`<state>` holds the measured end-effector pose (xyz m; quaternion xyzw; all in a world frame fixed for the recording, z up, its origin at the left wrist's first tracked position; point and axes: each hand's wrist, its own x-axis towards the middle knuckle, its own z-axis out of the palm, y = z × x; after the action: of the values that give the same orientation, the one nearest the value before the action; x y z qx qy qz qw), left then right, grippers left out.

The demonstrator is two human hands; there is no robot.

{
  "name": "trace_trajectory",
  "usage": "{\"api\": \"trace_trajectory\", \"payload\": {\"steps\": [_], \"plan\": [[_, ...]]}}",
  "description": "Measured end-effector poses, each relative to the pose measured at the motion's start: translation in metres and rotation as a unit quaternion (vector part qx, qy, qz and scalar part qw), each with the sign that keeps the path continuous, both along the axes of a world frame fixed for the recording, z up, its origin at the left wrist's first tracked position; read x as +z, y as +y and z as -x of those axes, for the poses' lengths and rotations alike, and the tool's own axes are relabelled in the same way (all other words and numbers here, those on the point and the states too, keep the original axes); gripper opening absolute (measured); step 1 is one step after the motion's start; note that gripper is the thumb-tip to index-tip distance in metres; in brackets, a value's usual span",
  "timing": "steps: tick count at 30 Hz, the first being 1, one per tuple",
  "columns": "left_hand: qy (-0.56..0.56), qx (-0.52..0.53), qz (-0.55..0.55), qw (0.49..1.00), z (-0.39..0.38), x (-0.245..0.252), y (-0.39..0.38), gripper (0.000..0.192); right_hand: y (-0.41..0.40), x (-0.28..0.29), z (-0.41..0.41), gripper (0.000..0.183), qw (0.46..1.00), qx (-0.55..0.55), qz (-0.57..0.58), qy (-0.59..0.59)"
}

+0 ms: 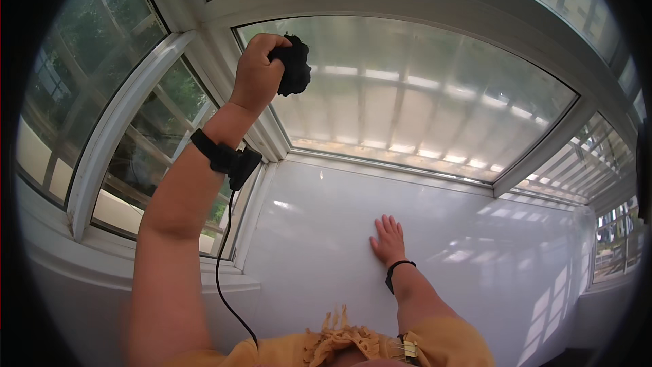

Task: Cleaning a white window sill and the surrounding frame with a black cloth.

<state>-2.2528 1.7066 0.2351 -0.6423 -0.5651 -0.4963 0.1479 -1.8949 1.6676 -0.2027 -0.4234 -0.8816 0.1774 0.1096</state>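
My left hand (258,69) is raised at the upper left, its fingers closed on a bunched black cloth (295,66) held against or close to the left part of a large windowpane (417,97). A black strap with a small device (235,165) sits on that wrist, and a black cable runs down from it. My right hand (389,240) rests palm down with fingers spread on the glossy white sill (326,224), below the pane. It holds nothing, and a dark band (395,275) circles that wrist.
White window frames (127,97) with further panes stand at the left. More framed windows (560,163) lie at the right. A white ledge (229,283) runs along the lower left. Bars show behind the glass. Sunlight patches fall on the sill.
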Motion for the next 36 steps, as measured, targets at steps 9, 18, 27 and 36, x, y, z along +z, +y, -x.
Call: {"api": "trace_trajectory", "payload": {"steps": [9, 18, 27, 36], "plan": [[-0.594, 0.062, 0.391, 0.700, -0.187, -0.329, -0.225, 0.028, -0.007, -0.009, 0.017, 0.065, 1.000, 0.021, -0.007, 0.005], [-0.675, 0.159, 0.394, 0.603, -0.273, -0.377, -0.334, 0.023, 0.025, 0.021, -0.021, 0.063, 0.986, 0.053, 0.095, -0.125], [-0.796, 0.062, 0.321, 0.510, -0.372, -0.367, -0.299, 0.028, -0.194, 0.078, -0.152, 0.060, 0.903, 0.210, 0.288, 0.240], [-0.061, -0.109, 0.648, 0.752, -0.451, -0.394, -0.262, 0.062, -0.163, 0.080, -0.333, 0.059, 0.961, -0.105, 0.125, 0.221]]}}
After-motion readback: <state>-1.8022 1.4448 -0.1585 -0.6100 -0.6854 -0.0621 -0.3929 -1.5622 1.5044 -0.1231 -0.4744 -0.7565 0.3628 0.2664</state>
